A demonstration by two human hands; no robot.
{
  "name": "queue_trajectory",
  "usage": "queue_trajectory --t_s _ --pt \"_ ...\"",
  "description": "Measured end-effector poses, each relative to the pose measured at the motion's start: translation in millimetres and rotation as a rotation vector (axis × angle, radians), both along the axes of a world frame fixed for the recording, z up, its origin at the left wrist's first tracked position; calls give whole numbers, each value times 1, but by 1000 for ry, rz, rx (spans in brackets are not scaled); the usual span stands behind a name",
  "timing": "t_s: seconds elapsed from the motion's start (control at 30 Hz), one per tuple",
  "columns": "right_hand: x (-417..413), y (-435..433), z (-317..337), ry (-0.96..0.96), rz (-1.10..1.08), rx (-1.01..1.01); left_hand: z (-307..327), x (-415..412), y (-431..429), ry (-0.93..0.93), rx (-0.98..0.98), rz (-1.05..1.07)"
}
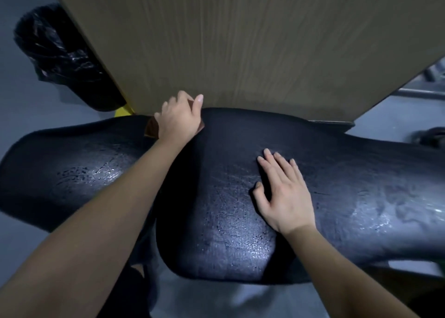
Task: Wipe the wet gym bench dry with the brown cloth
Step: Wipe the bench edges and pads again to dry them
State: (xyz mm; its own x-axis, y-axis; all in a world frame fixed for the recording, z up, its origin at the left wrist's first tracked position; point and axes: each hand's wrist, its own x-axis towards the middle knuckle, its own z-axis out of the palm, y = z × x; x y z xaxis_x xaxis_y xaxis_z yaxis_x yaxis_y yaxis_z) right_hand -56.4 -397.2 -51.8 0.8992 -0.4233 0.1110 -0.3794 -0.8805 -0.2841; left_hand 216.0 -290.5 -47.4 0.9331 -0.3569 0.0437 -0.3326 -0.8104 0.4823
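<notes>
Two bare forearms come in from the bottom corners over the black, textured, padded counter (pixel 216 233), which runs across the view from left to right. Its near edge bulges towards the person, with grey floor (pixel 216 301) showing below it.

The right hand (pixel 281 192) lies palm down near the middle of the pad. Its fingers are straight and close together, pointing up and to the left, and the thumb is spread to the side. It holds nothing, and its forearm rises from the lower right. A glistening wet patch (pixel 103 170) lies to the left of the left forearm, and a larger wet film (pixel 385 209) covers the pad towards its right end. Both stretches of pad have nothing on them.

The left arm stretches diagonally across the pad to its far edge, well apart from the right hand. There the left hand (pixel 179 117) grips the small brown cloth (pixel 151 128), with fingers curled over it and the thumb pointing up. Only corners of the cloth peek out on either side of the hand.

The cloth sits on the counter's far edge, hard against the tall, light wood-grain panel (pixel 240 40) that stands behind it. The knuckles and thumb tip are at the panel's foot, so there is no room to go further forward.

Beyond the panel's left edge a black bin lined with a shiny black plastic bag (pixel 57 48) stands on the floor. A small yellow piece (pixel 122 111) shows below it. At the far right a grey metal bar (pixel 421 92) crosses the floor.
</notes>
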Motion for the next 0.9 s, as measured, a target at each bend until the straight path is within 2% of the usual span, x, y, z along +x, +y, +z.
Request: queue_trajectory --t_s 0.07,0.17,0.33,0.47,0.53,0.63,0.73,0.9 --pt "1 -2 0 -12 -5 14 6 -20 -11 -5 -50 1" --pt "-1 -3 -1 -22 3 47 2 -48 -10 -118 37 -77" --pt "-24 -16 6 -37 101 179 -4 -59 21 -60 10 -54" --pt "-98 -49 7 2 142 55 -5 -74 33 -110 61 -127" --pt "-129 -70 5 41 90 29 -6 -78 34 -136 80 -133" --pt "-137 -80 -1 28 18 18 -12 -77 31 -208 100 -157" --pt "-133 -79 -8 -12 37 -30 -17 -60 14 -342 170 -229" --pt "-132 -84 -8 -9 33 -31 -2 -53 -70 -212 288 -356"
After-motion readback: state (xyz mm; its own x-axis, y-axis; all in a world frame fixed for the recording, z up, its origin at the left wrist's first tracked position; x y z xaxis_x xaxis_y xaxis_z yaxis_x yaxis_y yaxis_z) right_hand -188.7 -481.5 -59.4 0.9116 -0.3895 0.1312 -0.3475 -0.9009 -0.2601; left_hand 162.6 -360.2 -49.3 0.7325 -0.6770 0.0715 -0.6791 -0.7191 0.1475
